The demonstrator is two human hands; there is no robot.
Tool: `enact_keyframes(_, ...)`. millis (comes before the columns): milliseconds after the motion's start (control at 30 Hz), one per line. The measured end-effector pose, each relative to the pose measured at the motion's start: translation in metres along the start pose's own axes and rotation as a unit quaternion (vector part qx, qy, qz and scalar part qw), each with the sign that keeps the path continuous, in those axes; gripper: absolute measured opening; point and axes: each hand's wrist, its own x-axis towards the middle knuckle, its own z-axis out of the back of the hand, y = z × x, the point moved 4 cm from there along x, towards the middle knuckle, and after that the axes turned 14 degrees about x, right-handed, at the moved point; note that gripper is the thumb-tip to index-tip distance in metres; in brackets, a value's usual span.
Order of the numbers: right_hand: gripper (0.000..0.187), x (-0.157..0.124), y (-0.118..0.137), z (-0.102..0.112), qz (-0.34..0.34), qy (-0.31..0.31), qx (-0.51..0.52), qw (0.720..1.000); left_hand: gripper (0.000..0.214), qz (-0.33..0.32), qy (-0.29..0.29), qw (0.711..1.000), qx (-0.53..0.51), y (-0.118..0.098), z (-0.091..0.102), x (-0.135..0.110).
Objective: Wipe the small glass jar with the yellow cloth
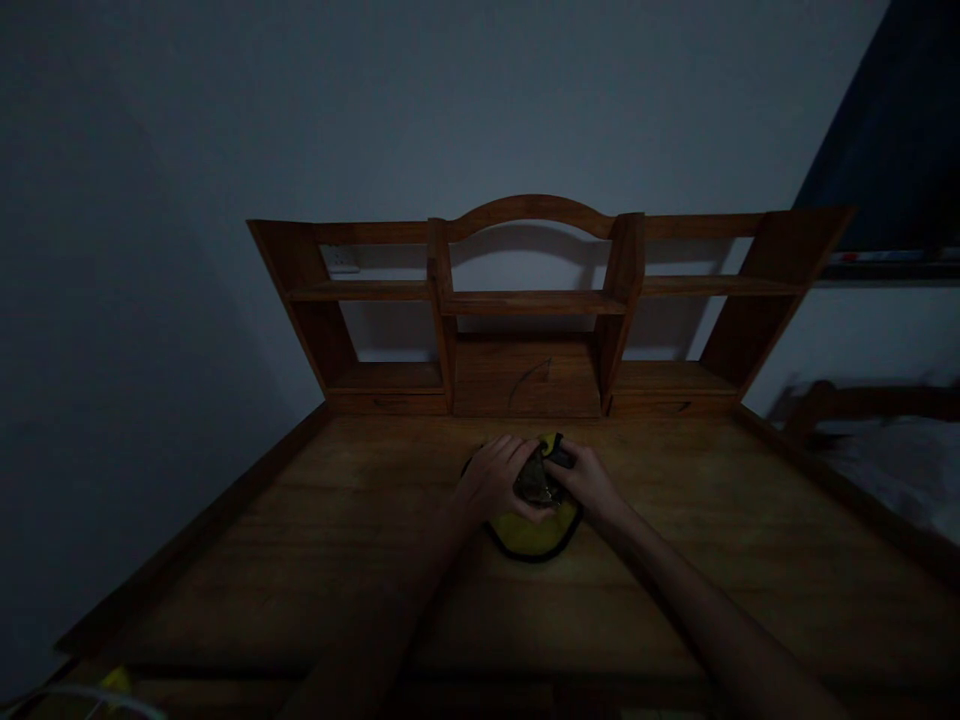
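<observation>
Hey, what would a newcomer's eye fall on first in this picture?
Most likely the yellow, black-edged item on the wooden desk, with the left hand and right hand at it and a dark, shiny thing between them, too dim to identify. Next, perhaps, the wooden shelf unit along the desk's back, with its arched top rail at the middle.

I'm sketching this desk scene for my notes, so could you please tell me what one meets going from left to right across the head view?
Small yellow thing at the lower left → wall socket → left hand → right hand → wooden rail at the far right.
</observation>
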Motion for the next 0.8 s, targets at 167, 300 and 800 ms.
enact_keyframes(167, 0.016, -0.001, -0.005, 0.000, -0.039, 0.011, 0.032, 0.999, 0.093, 0.003, -0.008, 1.000, 0.015, 0.000, 0.000, -0.001)
enact_keyframes(300, 0.016, -0.001, -0.008, 0.001, -0.039, 0.003, 0.035, 0.999, 0.093, 0.006, -0.010, 1.000, 0.023, 0.000, -0.001, -0.001)
enact_keyframes(800, 0.036, -0.003, -0.043, -0.006, -0.146, -0.101, 0.199, 0.964, 0.088, 0.005, -0.035, 0.993, 0.109, 0.005, -0.003, -0.003)
